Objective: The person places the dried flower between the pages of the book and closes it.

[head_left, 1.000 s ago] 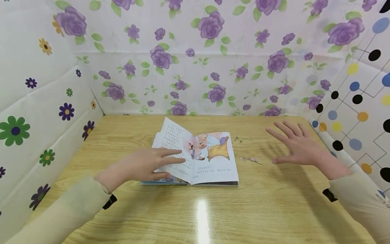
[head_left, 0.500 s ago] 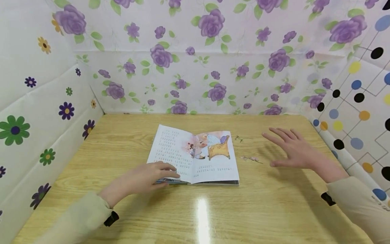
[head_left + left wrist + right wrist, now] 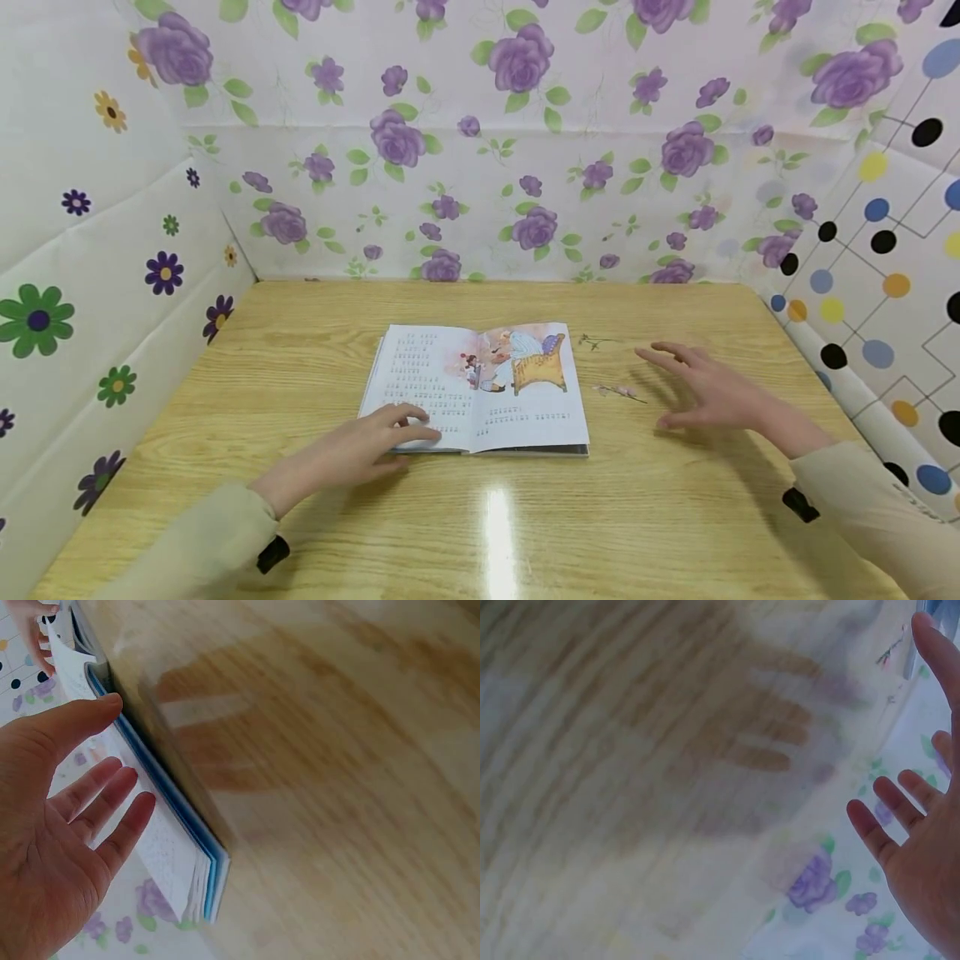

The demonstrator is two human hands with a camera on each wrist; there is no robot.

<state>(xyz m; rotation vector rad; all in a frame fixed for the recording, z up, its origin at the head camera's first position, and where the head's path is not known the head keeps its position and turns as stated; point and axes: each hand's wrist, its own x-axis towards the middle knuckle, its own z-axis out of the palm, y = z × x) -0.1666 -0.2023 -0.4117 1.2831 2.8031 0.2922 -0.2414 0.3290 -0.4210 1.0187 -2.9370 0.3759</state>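
An illustrated book lies open on the wooden table, text on its left page and a coloured picture on the right one. My left hand is at the lower left corner of the book, its fingers over the left page and its thumb by the near edge. In the left wrist view these fingers look loosely extended beside the book's blue cover edge, pinching nothing. Right of the book, my right hand hovers above the table with fingers spread and nothing held. A pinkish dried flower sprig lies between them.
A second, greenish sprig lies farther back, right of the book. Purple-rose fabric hangs behind the table. Patterned sheets close off the left and right sides.
The raised left page has come down flat onto the left side of the book. My left hand has drawn toward the near edge. My right hand has moved slightly nearer and leftward.
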